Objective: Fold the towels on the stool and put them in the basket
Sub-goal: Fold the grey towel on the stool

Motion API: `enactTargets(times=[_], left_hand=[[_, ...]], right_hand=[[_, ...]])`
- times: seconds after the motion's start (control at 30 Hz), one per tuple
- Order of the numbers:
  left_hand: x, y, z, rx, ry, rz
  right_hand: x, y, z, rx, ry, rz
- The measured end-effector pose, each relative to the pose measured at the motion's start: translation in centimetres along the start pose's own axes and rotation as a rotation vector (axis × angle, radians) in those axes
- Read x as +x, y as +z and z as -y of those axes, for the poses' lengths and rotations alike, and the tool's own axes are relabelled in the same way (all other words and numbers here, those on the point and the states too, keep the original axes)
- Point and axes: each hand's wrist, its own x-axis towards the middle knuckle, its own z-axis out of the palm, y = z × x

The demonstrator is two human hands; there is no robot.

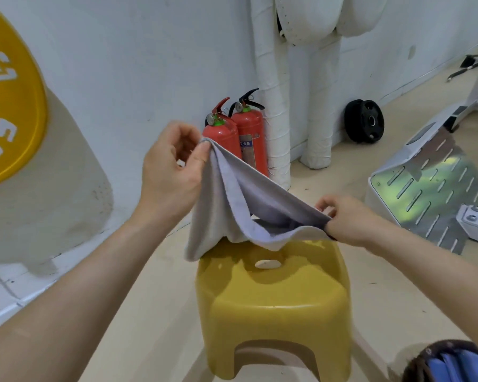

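Note:
A grey towel (226,205) hangs stretched between my two hands above the yellow plastic stool (276,304). My left hand (171,169) pinches one corner high up, at about the level of the extinguishers. My right hand (348,219) grips the opposite end lower down, just over the stool's far edge. The towel sags in the middle and its lower folds touch the stool's seat. At the bottom right corner a dark basket (417,365) shows only in part, with blue cloth (453,365) inside it.
Two red fire extinguishers (240,133) stand against the white wall behind the stool. White padded pipes (276,106) rise beside them. A black weight plate (363,121) leans on the wall. A metal machine footplate (431,188) lies on the right; a yellow disc (9,106) on the left.

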Motion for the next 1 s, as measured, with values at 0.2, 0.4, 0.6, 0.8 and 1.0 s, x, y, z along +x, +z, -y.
enactTargets(times=[0.2, 0.4, 0.6, 0.8, 1.0], left_hand=[[1.4, -1.8, 1.5, 0.006, -0.102, -0.152], [4.0, -5.0, -1.6, -0.161, 0.037, -0.277], [5.2, -5.7, -3.5, -0.409, -0.162, -0.206], [3.6, -2.8, 1.3, -0.192, -0.349, -0.056], [4.6, -2.7, -1.3, -0.484, -0.147, -0.164]], right_hand=[[0.4, -6.4, 0.6, 0.411, 0.109, -0.106], [-3.6, -12.0, 6.6, 0.815, -0.245, -0.557], [-4.9, -13.7, 7.9, 0.842, -0.203, -0.473], [-1.8, -9.9, 4.8, 0.598, -0.089, -0.479], [-1.1, -11.3, 4.8, 0.520, -0.444, -0.961]])
